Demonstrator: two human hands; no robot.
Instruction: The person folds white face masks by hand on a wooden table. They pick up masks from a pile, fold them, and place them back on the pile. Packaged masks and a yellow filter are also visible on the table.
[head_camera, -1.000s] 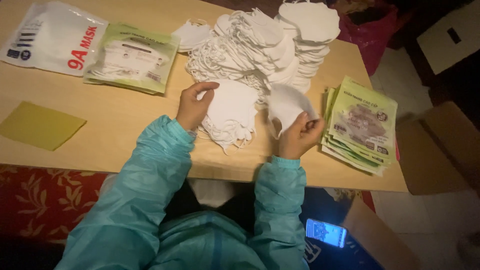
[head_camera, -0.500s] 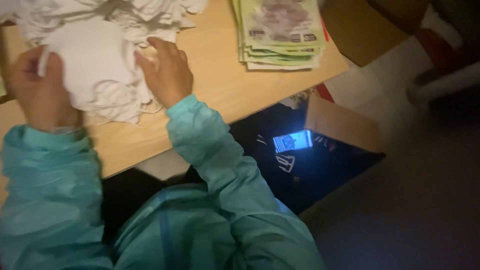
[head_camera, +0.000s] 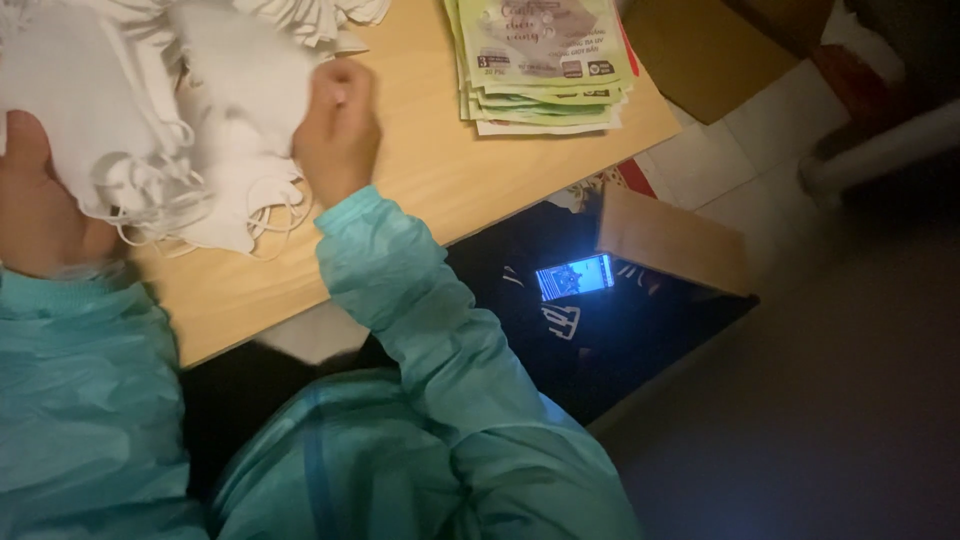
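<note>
Bare hands, left (head_camera: 40, 205) and right (head_camera: 338, 130), below crinkled teal sleeves with ribbed cuffs.

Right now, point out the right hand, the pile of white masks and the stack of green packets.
right hand (head_camera: 338, 135), head view, on the back of the hand.
pile of white masks (head_camera: 215, 85), head view, on a top mask.
stack of green packets (head_camera: 545, 50), head view, on the top packet's face.

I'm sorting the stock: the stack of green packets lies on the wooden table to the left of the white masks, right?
Not quite. In the head view the stack of green packets lies on the wooden table to the right of the white masks, beyond the right hand, near the table's right corner.
</note>
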